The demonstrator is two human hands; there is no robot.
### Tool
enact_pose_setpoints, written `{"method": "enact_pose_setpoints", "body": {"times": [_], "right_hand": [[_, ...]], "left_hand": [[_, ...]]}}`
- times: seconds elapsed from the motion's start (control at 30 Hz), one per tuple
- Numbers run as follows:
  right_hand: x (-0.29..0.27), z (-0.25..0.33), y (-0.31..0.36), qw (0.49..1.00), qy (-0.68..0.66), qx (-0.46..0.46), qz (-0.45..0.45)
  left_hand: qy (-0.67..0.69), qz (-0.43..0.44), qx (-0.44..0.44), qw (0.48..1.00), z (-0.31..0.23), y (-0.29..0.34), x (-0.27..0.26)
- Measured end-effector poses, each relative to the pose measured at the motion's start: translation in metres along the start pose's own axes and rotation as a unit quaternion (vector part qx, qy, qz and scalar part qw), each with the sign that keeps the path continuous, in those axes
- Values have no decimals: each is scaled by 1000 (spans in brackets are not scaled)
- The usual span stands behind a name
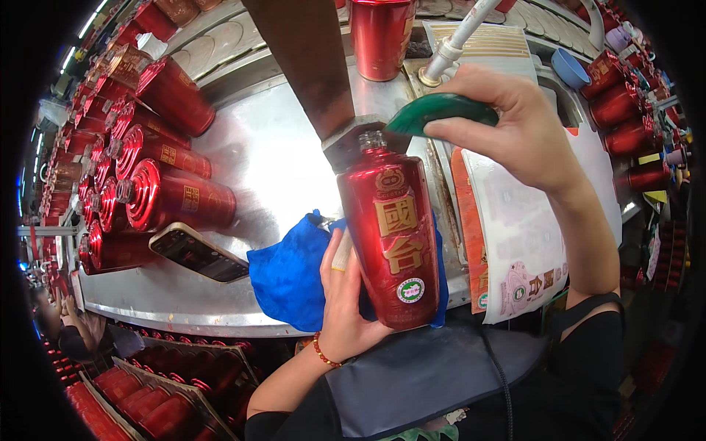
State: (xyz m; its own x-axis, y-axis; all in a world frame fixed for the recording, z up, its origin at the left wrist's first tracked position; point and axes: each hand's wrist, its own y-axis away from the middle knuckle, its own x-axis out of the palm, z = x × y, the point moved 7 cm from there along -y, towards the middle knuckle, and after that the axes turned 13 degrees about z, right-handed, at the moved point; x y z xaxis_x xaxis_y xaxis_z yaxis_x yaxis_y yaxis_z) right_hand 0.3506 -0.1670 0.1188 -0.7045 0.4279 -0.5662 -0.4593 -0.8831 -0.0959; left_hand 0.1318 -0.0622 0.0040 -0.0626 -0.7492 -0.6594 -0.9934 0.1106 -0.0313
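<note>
The left hand (342, 301) grips the lower left side of a red glass bottle (390, 250), which stands tilted in front of the person, its uncapped threaded neck by the bracket of a brown post (309, 66). Down its front run a round gold emblem (390, 181), two large gold Chinese characters (397, 228) and a round white sticker (410, 290) with a green centre. The right hand (515, 125) pinches a green oval scraper (441, 110) between thumb and fingers, just beside the neck. A blue cloth (283, 283) lies behind the bottle. To the right, a white decal sheet (507, 220) carries matching gold characters. At left, red bottles (184, 195) with gold square labels lie on the steel worktop (246, 147), near a smartphone (198, 253)
</note>
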Motion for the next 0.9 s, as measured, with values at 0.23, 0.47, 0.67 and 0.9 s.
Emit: {"method": "enact_pose_setpoints", "body": {"times": [0.23, 0.47, 0.67, 0.9], "right_hand": [[-4, -4, -4, 994, 92, -40, -33], [62, 59, 52, 931, 273, -240, -30], [45, 62, 44, 950, 246, -186, -40], [51, 63, 54, 933, 309, -178, -45]], "left_hand": [[-8, 4, 8, 1000, -1, 2, 0], [-27, -18, 12, 999, -10, 16, -24], [18, -40, 43, 998, -4, -2, -10], [100, -57, 63, 991, 11, -5, 6]]}}
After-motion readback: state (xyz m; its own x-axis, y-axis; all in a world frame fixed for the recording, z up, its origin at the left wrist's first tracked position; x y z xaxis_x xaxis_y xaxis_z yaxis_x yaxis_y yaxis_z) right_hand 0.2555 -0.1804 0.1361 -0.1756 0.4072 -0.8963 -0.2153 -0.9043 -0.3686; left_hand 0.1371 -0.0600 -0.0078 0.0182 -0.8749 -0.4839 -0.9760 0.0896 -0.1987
